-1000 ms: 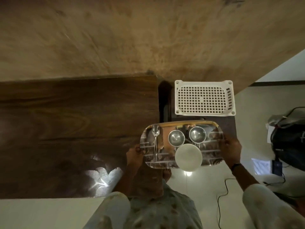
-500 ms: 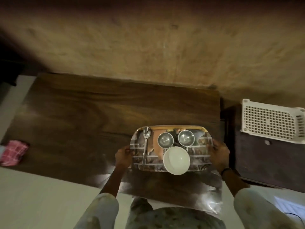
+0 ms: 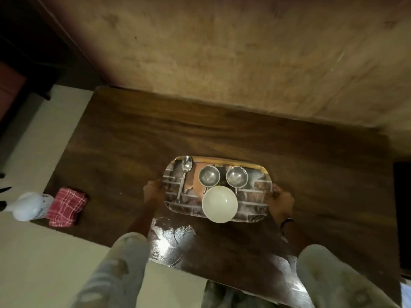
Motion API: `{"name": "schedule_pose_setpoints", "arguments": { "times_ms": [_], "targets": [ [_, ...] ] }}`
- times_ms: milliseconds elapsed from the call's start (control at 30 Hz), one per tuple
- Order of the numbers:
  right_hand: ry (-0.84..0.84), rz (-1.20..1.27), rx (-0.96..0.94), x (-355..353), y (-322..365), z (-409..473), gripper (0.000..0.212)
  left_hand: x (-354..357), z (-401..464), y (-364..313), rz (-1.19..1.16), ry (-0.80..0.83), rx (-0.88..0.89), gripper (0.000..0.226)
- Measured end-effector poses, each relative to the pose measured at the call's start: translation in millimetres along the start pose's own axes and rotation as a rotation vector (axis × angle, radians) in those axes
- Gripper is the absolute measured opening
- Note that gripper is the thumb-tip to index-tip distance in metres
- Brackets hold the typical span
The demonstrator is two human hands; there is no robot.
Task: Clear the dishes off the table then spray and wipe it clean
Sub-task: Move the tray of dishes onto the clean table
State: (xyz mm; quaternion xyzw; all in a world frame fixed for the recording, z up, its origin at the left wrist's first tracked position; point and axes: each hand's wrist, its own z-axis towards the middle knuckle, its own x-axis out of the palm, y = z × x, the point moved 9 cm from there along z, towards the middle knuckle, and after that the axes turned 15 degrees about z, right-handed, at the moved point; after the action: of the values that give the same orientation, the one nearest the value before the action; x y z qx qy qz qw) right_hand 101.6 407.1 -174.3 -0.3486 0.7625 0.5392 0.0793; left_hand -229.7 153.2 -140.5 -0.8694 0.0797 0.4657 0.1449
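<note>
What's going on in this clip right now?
A person holds a patterned tray by its two short ends, left hand on one end and right hand on the other, over a dark wooden table. On the tray are a spoon, two small steel bowls and a white bowl. A white spray bottle and a red checked cloth wait at the table's left edge, untouched.

The table (image 3: 244, 138) lies bare between the tray (image 3: 255, 210) and the wall (image 3: 222, 52) and to either side, with only a cloth (image 3: 66, 206) and spray bottle (image 3: 29, 206) crowding its left edge.
</note>
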Motion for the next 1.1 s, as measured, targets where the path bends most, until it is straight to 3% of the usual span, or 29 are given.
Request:
{"name": "schedule_pose_setpoints", "arguments": {
  "times_ms": [133,433,833,1100],
  "targets": [
    [-0.018,-0.008,0.015,33,8,5,0.026,-2,43,21,-0.019,0.012,-0.052,0.03],
    [-0.067,0.076,0.161,60,10,16,0.023,-17,99,2,0.063,-0.007,0.063,0.029],
    [-0.095,0.156,0.196,65,9,28,0.025,-17,115,-4,0.102,0.022,0.088,0.031],
    [0.063,0.119,0.265,65,9,36,0.024,-2,108,1,0.136,0.059,0.071,0.034]
  ]
}}
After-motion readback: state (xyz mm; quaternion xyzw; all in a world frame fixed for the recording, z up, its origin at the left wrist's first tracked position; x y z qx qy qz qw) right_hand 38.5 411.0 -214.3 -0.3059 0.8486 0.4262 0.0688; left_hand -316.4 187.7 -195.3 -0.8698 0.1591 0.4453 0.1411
